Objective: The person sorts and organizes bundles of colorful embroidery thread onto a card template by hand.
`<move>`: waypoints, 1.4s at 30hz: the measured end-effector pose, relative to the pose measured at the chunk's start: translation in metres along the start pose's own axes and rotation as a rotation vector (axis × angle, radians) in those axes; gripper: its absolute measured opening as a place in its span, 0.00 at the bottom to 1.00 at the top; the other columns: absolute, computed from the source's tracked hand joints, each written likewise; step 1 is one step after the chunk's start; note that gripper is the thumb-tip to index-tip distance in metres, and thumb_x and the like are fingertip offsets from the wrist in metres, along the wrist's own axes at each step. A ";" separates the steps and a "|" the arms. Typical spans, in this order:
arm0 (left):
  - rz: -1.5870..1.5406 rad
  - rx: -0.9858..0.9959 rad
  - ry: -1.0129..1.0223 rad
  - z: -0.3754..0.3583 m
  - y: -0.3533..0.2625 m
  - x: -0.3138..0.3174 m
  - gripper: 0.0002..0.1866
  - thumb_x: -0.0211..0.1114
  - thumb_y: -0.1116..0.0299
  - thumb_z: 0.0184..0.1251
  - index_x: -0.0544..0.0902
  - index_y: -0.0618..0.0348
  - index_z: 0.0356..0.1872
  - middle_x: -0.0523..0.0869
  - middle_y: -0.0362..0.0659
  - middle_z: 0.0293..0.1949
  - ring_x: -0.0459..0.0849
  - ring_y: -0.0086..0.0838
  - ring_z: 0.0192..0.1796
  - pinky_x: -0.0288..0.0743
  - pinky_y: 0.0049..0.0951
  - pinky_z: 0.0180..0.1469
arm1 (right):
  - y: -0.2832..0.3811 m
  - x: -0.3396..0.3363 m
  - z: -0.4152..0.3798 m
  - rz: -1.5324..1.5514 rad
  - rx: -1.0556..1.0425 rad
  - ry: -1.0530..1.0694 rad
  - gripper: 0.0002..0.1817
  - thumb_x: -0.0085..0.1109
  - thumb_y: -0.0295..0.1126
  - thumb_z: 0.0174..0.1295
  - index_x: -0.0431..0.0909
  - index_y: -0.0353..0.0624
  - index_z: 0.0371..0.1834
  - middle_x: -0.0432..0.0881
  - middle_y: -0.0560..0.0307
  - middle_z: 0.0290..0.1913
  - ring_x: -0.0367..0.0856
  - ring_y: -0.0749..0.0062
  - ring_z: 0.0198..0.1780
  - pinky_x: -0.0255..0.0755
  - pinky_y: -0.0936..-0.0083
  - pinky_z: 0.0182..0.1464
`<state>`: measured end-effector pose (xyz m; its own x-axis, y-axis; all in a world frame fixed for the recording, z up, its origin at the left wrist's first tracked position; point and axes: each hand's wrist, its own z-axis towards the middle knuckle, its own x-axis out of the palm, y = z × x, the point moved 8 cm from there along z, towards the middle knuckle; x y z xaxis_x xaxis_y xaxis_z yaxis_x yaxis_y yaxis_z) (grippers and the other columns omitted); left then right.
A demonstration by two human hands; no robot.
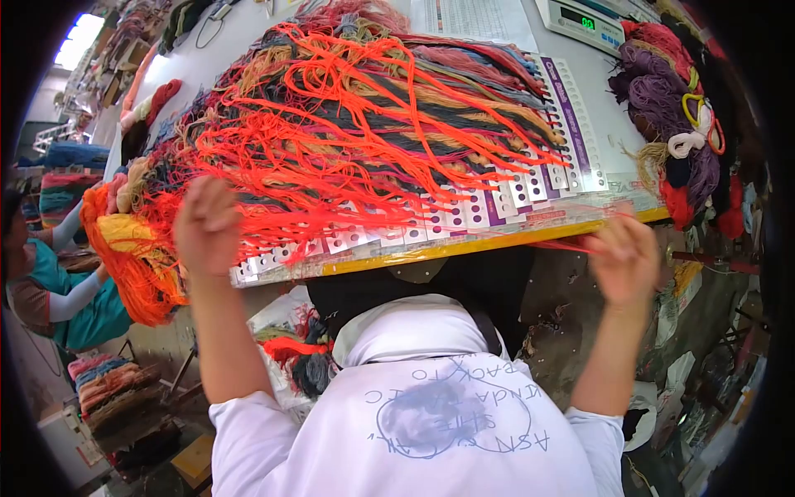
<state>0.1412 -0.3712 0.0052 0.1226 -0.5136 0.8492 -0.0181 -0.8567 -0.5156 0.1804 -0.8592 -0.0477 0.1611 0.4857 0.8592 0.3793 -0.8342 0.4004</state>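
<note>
My left hand (209,225), a little blurred, has its fingers curled over bright red-orange yarn (277,228) at the left front of the table. My right hand (627,255) is just past the table's front edge on the right, fingers pinched on thin red strands (567,245). These strands run leftward along the edge toward my left hand. Between and beyond my hands lies a wide heap of multicoloured yarn (348,124), threaded through white and purple cards with punched holes (571,124). An orange and yellow yarn hank (137,248) hangs over the table's left corner.
A digital scale (584,25) and a printed sheet (476,21) sit at the back. Purple, red and white skeins (662,108) lie on the right. The table has a yellow front edge (397,258). Another person in a teal garment (87,302) works on the left.
</note>
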 end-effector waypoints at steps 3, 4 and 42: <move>-0.010 0.068 -0.171 -0.022 -0.125 -0.078 0.07 0.46 0.71 0.73 0.68 0.57 0.31 0.61 0.34 0.22 0.55 0.18 0.20 0.47 0.20 0.17 | 0.127 -0.087 -0.038 -0.104 -0.003 -0.092 0.11 0.39 0.28 0.71 0.62 0.45 0.27 0.54 0.68 0.18 0.52 0.84 0.17 0.48 0.83 0.18; -0.018 0.090 -0.214 -0.029 -0.164 -0.105 0.08 0.46 0.71 0.73 0.69 0.57 0.31 0.60 0.34 0.21 0.54 0.18 0.19 0.46 0.20 0.17 | 0.170 -0.122 -0.055 -0.127 -0.035 -0.146 0.12 0.39 0.29 0.71 0.61 0.45 0.26 0.54 0.68 0.19 0.51 0.84 0.16 0.46 0.83 0.17; 1.103 -0.535 -0.282 0.029 0.270 0.027 0.04 0.59 0.73 0.59 0.77 0.63 0.32 0.76 0.37 0.23 0.72 0.18 0.24 0.64 0.23 0.24 | -0.091 0.034 0.053 -1.467 -0.431 0.314 0.05 0.64 0.23 0.50 0.82 0.39 0.31 0.78 0.58 0.27 0.78 0.75 0.23 0.71 0.78 0.27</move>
<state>0.1683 -0.6145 -0.1143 -0.0077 -0.9958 -0.0915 -0.6370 0.0754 -0.7671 0.1997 -0.7530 -0.0720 -0.3125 0.8859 -0.3429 -0.2611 0.2670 0.9277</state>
